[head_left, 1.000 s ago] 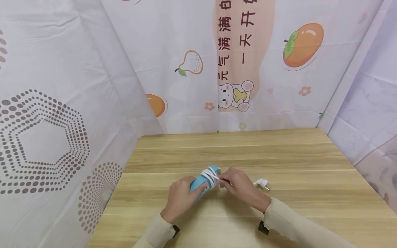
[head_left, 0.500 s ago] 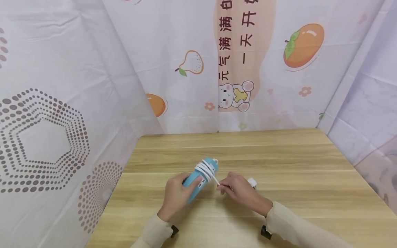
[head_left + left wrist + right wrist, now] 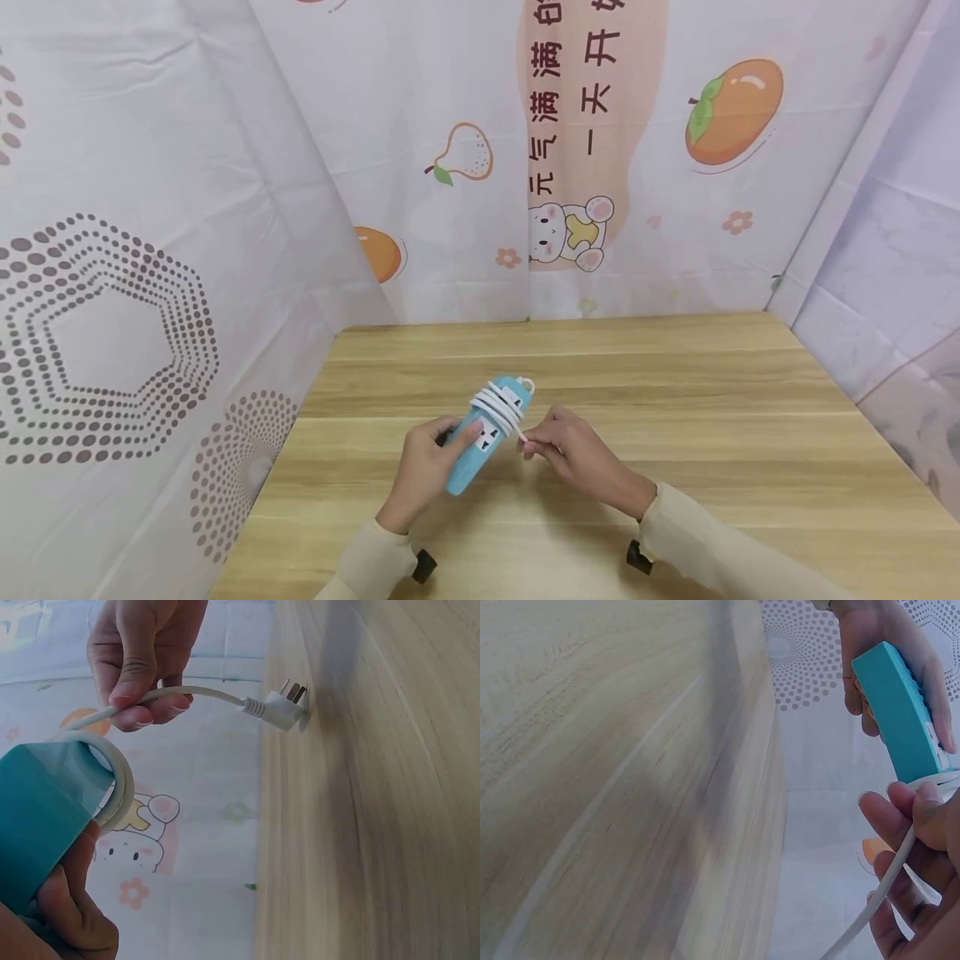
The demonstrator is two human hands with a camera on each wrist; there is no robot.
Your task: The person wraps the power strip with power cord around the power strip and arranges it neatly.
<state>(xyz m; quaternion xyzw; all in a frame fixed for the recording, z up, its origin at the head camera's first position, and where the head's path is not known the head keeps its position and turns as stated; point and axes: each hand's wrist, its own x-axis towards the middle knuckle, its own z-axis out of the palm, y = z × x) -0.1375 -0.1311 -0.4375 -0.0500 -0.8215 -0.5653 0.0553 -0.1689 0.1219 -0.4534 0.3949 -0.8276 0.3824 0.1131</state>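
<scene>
A blue power strip (image 3: 467, 468) with white sockets is tilted above the table, its far end up and to the right. My left hand (image 3: 427, 468) grips it, thumb across its top face. White cord (image 3: 497, 405) loops several times around the strip's upper half. Between thumb and fingers my right hand (image 3: 581, 454) pinches the cord just right of the strip. In the left wrist view, a short tail of cord runs from that pinch to a white plug (image 3: 281, 711) with metal prongs, close to the tabletop. The plug is hidden behind my right hand in the head view.
The wooden table (image 3: 675, 367) stretches out on all sides beneath my hands. Printed white curtains (image 3: 450, 217) stand along its back and left edges, and another pale curtain (image 3: 885, 267) hangs on the right.
The strip first lifted and tilted, showing its sockets. My right hand drew the cord out a little, then came back nearer the strip. The plug has slipped out of sight in the head view.
</scene>
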